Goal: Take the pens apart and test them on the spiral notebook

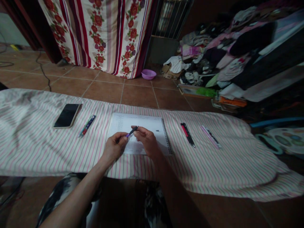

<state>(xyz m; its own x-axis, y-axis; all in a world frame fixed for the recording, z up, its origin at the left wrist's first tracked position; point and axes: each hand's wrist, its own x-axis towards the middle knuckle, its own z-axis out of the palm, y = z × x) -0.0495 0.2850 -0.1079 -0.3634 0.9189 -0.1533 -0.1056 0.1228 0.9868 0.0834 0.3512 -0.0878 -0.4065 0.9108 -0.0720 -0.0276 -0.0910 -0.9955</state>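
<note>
Cloth-covered tabletop (59, 152), phone (66, 116) at far left beside some bright pens (86, 127), seemingly out of the way. Left hand (114, 147), fingers clamped on a purple pen (129, 134), likely steadying it over the notebook (142, 120); right hand (147, 141) at its black end, fingers pinching or not, can't tell. Dark bit (157, 130) on the page, probably within easy reach; red-and-black pens (187, 135), pink pens (210, 137) further right.

To your left a phone (67, 116) lies on the striped cloth (228, 167), its screen dark. Ahead of you a flowered curtain (109, 38) hangs over the tiled floor (108, 91), with a purple bowl (148, 74) just beside its lower right corner. On your right, clothes (217, 57) lie heaped; on your far left, a dark cable (48, 81) trails over the floor.
</note>
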